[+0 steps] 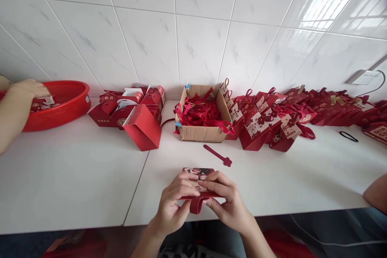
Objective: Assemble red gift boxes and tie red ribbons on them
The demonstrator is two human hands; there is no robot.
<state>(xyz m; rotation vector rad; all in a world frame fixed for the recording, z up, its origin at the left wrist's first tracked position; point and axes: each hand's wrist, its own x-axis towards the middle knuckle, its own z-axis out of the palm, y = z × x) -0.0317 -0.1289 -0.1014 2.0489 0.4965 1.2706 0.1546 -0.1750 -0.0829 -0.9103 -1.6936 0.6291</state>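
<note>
Near the table's front edge, a small red gift box (187, 170) with a printed picture on its face lies between my two hands. My left hand (177, 195) grips its left side, fingers over the printed face and thumb below. On the opposite side my right hand (228, 197) grips it the same way, its thumb beside a dark red ribbon loop (196, 207) that sticks out toward me. The box's underside is hidden. Just beyond, a dark red strip with a flower-shaped end (217, 156) lies flat on the white table (169, 157).
A cardboard box (201, 134) of red ribbons stands ahead. Red gift boxes (142, 127) sit to its left; several tagged ones (255, 133) line the wall rightward. At far left, another person's hand (28, 88) reaches into a red basin (65, 115). Someone's arm (376, 193) shows at right.
</note>
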